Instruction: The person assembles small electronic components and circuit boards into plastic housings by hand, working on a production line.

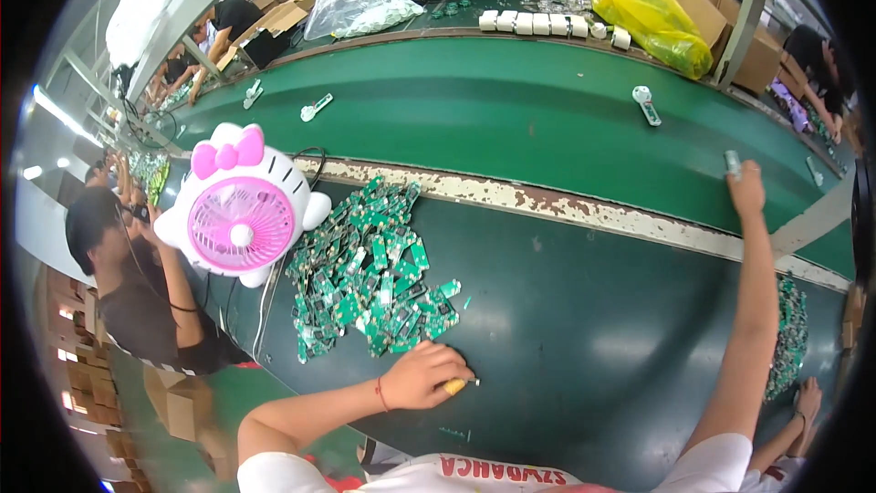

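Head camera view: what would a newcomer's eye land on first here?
Probably the pink-and-white cat-shaped desk fan at the left, beside a heap of green circuit boards on the dark table. Behind runs a green conveyor belt, where the right hand holds a small part, while the left hand rests near the boards.

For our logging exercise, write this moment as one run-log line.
left hand: resting on bench, small yellow-tipped tool at fingers | right hand: stretched to conveyor belt, holding small part | circuit board pile beside left hand
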The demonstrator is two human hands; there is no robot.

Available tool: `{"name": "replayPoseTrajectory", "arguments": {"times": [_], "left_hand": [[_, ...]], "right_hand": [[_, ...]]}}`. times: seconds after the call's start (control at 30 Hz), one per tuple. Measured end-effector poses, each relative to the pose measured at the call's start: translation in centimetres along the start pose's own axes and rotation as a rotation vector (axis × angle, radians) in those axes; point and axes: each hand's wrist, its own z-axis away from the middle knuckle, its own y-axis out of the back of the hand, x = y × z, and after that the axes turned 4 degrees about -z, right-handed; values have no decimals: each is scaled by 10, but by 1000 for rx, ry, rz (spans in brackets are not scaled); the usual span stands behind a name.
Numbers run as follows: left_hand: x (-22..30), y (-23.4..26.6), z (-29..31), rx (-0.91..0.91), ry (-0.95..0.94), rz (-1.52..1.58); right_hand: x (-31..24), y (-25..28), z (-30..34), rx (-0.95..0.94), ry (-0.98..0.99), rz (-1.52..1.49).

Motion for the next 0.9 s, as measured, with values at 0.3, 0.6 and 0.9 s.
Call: {"name": "replayPoseTrajectory", "arguments": {"times": [0.3, 0.6, 0.9], "left_hand": [[-3, -14, 18, 159, -118, -5], [10, 0, 26, 555, -75, 244], [12, -3, 16, 379, 116, 887]], "right_hand": [[-274, 184, 223, -319, 330, -770], [-328, 195, 373, -324, 615, -736], [-351, 222, 390, -482, 554, -355]]}}
